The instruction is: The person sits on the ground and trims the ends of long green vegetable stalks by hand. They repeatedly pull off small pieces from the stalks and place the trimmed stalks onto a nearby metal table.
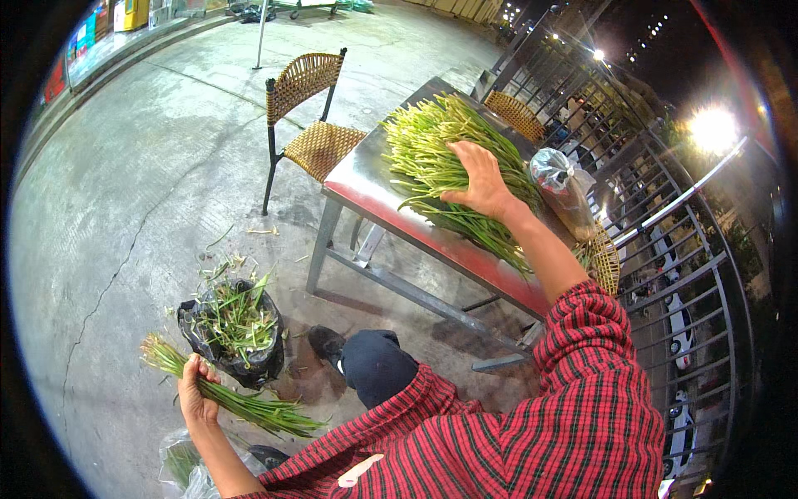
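Observation:
My left hand [198,388] is closed around a bunch of long green stalks [262,408], their pale ends pointing up and left. Under the pale ends and to their right stands a black plastic bag [274,330] filled with leaf trimmings [240,318]. My right hand [479,178], fingers spread, rests on or just above a large pile of similar green stalks [430,137] on a metal table [374,165]. Whether its fingertips touch the stalks is hard to tell. A tied clear plastic bag [564,193] with brownish contents lies beyond the pile.
A woven chair [321,146] stands at the table's left end, and another [514,115] behind it. Metal railing [686,249] runs along the right. Scraps [265,231] lie on the concrete floor. A clear plastic bag [181,458] with green contents sits at lower left.

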Demonstrator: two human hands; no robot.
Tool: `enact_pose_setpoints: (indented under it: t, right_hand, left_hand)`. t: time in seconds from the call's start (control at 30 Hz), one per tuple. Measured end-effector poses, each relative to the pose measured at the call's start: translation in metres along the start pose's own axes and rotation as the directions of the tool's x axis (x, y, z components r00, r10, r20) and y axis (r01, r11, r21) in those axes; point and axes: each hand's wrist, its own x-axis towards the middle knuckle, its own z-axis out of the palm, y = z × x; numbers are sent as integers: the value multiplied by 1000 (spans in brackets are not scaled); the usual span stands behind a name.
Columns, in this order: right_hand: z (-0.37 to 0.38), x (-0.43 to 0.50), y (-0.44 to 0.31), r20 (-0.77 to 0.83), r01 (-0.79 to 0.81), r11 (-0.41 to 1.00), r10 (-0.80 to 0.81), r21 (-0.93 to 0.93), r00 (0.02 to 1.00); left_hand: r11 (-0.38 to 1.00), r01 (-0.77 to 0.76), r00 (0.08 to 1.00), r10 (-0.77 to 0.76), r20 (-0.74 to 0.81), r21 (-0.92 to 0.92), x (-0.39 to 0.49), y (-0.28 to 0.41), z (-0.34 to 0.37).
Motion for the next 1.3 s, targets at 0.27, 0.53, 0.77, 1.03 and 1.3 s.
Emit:
enact_pose_setpoints:
  t: [0.27, 0.53, 0.77, 1.03, 1.3]
  right_hand:
    - [46, -26, -10, -94, 12, 993, -23, -114, 995]
    - [81, 22, 7, -228, -105, 972, 56, -210, 972]
    - [94, 52, 8, -112, -265, 929, 243, -260, 963]
    - [33, 45, -9, 78, -118, 963, 141, -243, 987]
    - [43, 63, -241, 10, 42, 508, -99, 861, 995]
  left_hand:
    - [1000, -9, 1000, 9, 3, 17, -6, 3, 1]
    - [1000, 5, 1000, -4, -22, 19, -4, 2, 3]
    - [1000, -13, 1000, 13, -24, 16, 4, -3, -3]
    - [998, -54, 998, 52, -40, -45, -6, 3, 7]
    - [997, -26, 969, 44, 243, -79, -17, 10, 46]
